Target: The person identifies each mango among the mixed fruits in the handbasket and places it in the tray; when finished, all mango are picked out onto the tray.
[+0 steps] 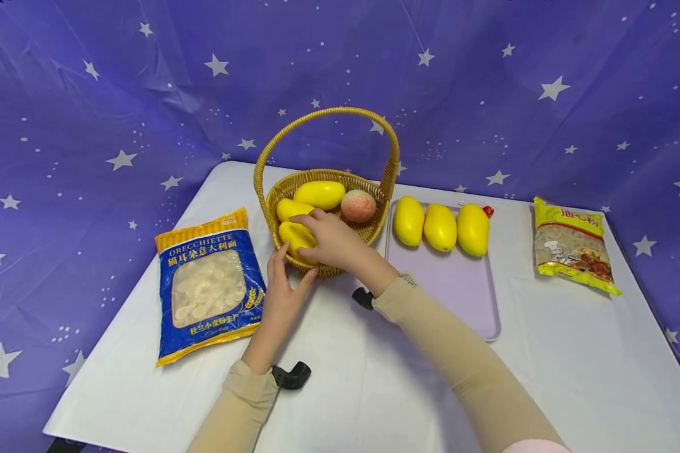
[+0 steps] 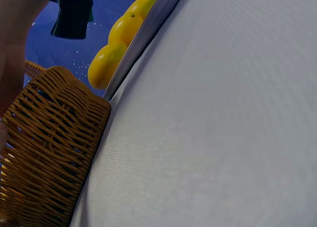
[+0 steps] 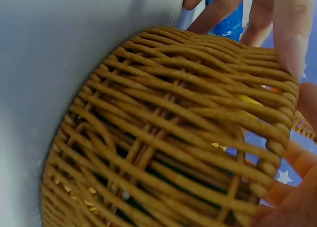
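Note:
In the head view a wicker basket with a tall handle holds several yellow mangoes and a pinkish peach. My right hand reaches over the near rim and grips the nearest mango between fingers and thumb. Another mango lies at the back of the basket. With fingers fairly straight, my left hand touches the basket's near left side. In the right wrist view, the left thumb rests on the rim of the basket; the mango in the right hand is mostly hidden by the weave.
Right of the basket, a lilac tray carries three mangoes in a row, with a small red item behind them. A blue orecchiette bag lies at the left. A yellow-and-clear food packet lies far right on the white-covered table.

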### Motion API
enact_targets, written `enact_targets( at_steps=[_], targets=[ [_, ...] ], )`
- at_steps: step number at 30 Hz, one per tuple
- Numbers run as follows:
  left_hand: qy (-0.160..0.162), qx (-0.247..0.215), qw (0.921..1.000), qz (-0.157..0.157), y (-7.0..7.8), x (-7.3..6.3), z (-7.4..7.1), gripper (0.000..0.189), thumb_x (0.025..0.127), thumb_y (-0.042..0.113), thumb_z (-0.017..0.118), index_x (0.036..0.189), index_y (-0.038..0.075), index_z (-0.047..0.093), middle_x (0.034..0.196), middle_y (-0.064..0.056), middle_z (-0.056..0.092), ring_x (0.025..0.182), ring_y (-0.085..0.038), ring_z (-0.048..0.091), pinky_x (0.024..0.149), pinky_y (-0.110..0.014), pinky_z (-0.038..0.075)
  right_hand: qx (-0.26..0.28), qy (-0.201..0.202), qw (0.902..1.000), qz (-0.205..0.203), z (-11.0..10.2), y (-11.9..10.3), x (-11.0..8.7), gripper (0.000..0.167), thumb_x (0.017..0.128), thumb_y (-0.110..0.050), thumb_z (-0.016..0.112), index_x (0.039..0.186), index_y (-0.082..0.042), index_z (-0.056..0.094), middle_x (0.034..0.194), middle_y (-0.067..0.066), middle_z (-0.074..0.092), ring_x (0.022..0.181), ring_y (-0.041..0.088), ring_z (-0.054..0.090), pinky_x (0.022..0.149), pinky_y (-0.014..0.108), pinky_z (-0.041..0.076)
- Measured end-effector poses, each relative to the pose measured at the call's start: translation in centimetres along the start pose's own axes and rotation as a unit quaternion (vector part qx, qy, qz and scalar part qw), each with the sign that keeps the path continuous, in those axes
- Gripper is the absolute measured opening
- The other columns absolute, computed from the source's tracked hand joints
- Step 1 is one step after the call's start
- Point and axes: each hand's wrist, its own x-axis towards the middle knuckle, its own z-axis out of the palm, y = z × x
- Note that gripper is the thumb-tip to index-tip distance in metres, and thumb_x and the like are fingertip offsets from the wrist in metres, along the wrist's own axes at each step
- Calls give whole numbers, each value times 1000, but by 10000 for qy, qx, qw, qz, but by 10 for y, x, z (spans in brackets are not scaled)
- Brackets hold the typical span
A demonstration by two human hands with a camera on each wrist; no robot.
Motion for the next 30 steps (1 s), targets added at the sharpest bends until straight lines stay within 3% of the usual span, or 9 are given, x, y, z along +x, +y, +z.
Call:
enact_targets(
  at_steps=[14,23,30],
  targets=[
    [-35,-23,9999,-106,0,0,0,74,93,35,65,151,21,22,154,-15,18,136,-31,33,108,-49,33,-361,-283,9988,176,11,-7,12,61,87,-41,66,143,-23,47,127,13,52,84,21,59,75,35,52],
    [-81,-52,9998,-154,1,0,0,74,93,36,64,151,20,21,155,-14,17,136,-30,32,108,-48,32,-186,-323,9992,145,11,-8,13,57,87,-34,66,140,-24,49,122,13,55,74,19,56,65,33,48],
    [-71,-49,9999,-146,2,-1,0,74,93,38,64,151,21,21,155,-14,17,135,-31,33,108,-49,33,432,-45,9986,309,7,-6,11,58,86,-34,67,141,-26,48,127,14,51,81,21,57,71,34,50]
  ],
)
